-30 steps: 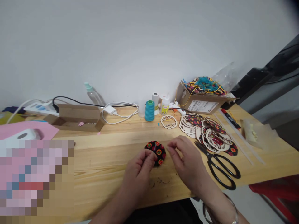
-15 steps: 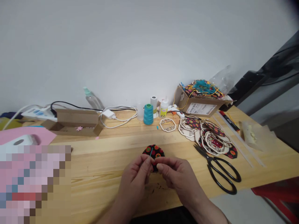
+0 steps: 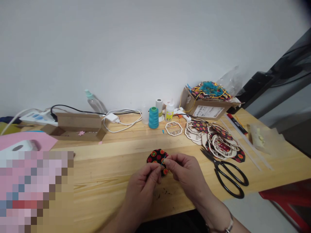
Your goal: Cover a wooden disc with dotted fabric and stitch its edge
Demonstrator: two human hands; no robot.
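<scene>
A small round pad of black cloth with red and orange flower dots (image 3: pixel 155 156) is held just above the wooden table (image 3: pixel 116 168) in front of me. My left hand (image 3: pixel 143 181) pinches its near edge from below. My right hand (image 3: pixel 183 171) pinches at the pad's right edge, fingertips closed on a thin blue thread or needle that I can barely see. Both hands touch the pad and nearly touch each other.
Black scissors (image 3: pixel 224 174) lie to the right, beside a pile of wooden lattice frames with patterned cloth (image 3: pixel 213 137). At the back stand a teal thread spool (image 3: pixel 153 118), glue bottle (image 3: pixel 169 111), spray bottle (image 3: pixel 93 100), two cardboard boxes (image 3: pixel 77 126) (image 3: pixel 206 105), cables and a power strip (image 3: pixel 39 116).
My right hand came in from the right and closed on the pad's edge beside my left hand. The pad shifted slightly left and nearer to me.
</scene>
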